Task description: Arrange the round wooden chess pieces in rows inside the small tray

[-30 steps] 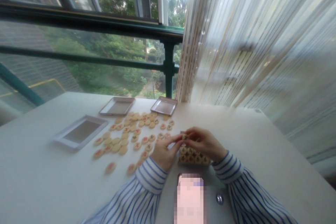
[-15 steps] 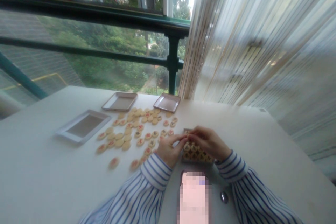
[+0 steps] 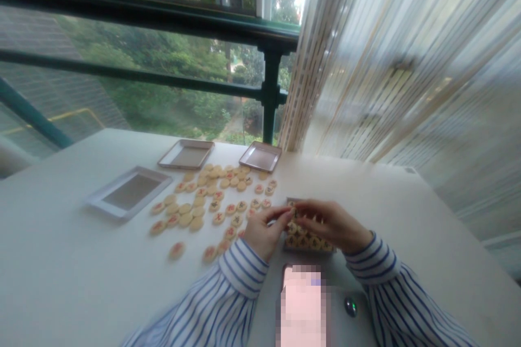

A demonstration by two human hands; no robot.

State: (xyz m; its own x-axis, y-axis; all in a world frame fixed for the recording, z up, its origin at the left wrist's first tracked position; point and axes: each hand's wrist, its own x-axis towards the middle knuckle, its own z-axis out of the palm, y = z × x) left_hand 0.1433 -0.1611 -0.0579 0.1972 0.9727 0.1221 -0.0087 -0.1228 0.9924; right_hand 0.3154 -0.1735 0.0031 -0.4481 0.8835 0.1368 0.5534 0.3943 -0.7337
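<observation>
A round wooden Chinese chess piece (image 3: 293,213) with a dark character stands between my two hands, over the far left corner of a small box (image 3: 311,250). My left hand (image 3: 265,229) pinches it between thumb and forefinger. From the other side, the thumb and forefinger of my right hand (image 3: 334,223) are curved around the same piece, a little apart from each other. Rows of dark-marked pieces (image 3: 302,240) lie inside the box, partly hidden by my right hand. Loose pieces (image 3: 185,219) are scattered to the left, some showing red or black characters, others blank.
A white-rimmed tray (image 3: 100,206) and two brown-rimmed trays, one left (image 3: 187,167) and one right (image 3: 260,168), lie beyond the pieces. A phone (image 3: 303,309) with a blurred screen and a small shiny oval object (image 3: 350,306) are near me. String curtains (image 3: 366,65) hang at the right.
The fingers of my right hand have spread apart somewhat and the hand has shifted slightly right, so the piece between my hands shows more. My left hand keeps its pinch.
</observation>
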